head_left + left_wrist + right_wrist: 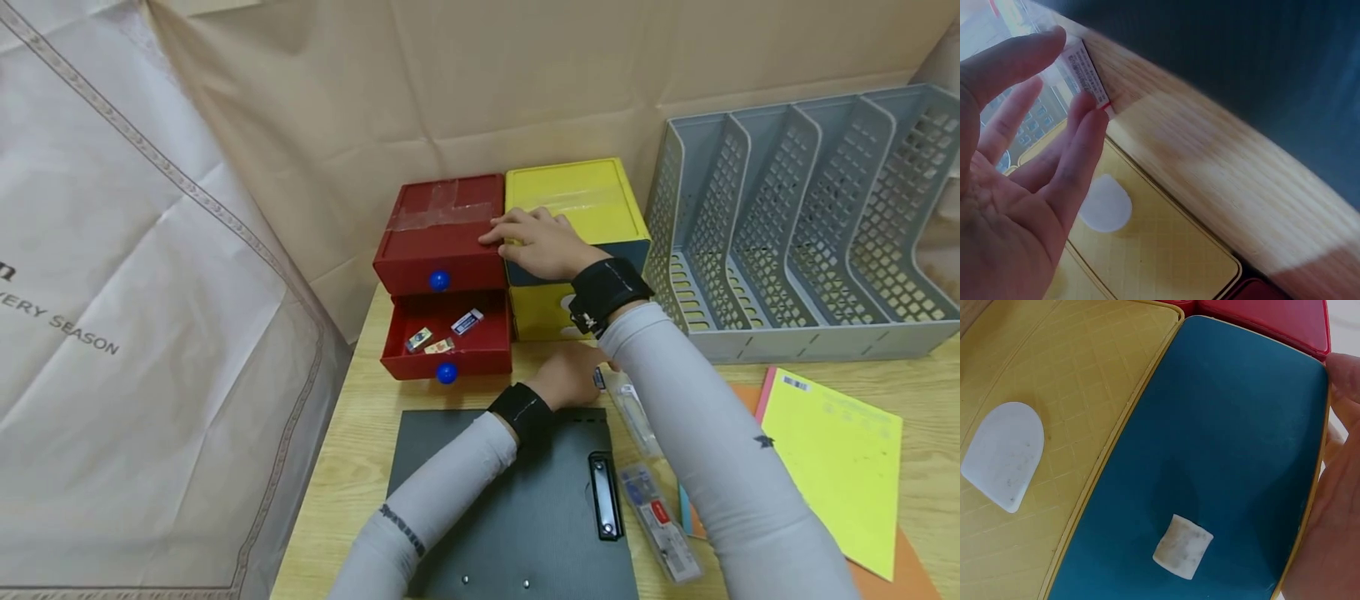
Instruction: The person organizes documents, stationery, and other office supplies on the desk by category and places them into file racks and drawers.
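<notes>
My right hand (542,242) rests over the front of the yellow drawer box (573,187), fingers reaching toward the red drawer box (450,225). In the right wrist view, part of that hand (1335,487) lies along the edge of a dark teal drawer front (1222,437). Lower down, my left hand (570,377) is in front of the yellow lower drawer (1154,244). The left wrist view shows its fingers spread loosely, with nothing visibly gripped. Just beyond the fingertips is a printed white label (1088,74) beside a clear plastic case (636,417).
The red lower drawer (495,360) is pulled out, with three small erasers inside. A dark clipboard (510,500) lies in front, beside a clear box (660,523). A grey file rack (810,342) and a yellow notebook (832,467) are at the right.
</notes>
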The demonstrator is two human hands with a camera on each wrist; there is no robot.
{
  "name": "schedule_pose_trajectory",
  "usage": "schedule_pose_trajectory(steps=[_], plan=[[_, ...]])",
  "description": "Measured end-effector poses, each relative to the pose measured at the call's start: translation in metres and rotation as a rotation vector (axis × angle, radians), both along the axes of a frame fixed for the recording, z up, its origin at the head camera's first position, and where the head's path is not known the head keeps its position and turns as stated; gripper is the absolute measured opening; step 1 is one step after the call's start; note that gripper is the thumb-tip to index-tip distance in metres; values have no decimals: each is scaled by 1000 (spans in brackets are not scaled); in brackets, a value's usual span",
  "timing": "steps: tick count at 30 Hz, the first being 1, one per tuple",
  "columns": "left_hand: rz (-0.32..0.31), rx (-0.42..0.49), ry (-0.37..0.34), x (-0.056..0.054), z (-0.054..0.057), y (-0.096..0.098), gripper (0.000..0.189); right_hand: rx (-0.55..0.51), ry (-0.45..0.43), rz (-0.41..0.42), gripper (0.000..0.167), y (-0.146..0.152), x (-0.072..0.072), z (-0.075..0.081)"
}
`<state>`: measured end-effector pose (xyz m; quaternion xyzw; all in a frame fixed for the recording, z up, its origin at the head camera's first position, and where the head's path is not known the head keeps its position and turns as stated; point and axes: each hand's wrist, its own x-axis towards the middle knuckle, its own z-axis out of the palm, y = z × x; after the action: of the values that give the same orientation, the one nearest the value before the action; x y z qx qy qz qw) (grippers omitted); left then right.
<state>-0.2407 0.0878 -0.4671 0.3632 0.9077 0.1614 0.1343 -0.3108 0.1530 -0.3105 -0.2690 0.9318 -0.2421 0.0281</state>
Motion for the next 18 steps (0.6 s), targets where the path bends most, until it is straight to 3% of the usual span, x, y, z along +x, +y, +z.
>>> schedule_pose_trajectory(steps=[8, 14, 18], plan=[[53, -26, 5, 4, 0, -4, 51, -1, -6, 0, 40, -2, 3, 0], [34, -71, 92, 5, -1, -8, 46, -4, -8, 0, 39, -1, 4, 1], [8, -95, 157, 11, 7, -13, 32, 2, -5, 5, 40, -1, 3, 3]])
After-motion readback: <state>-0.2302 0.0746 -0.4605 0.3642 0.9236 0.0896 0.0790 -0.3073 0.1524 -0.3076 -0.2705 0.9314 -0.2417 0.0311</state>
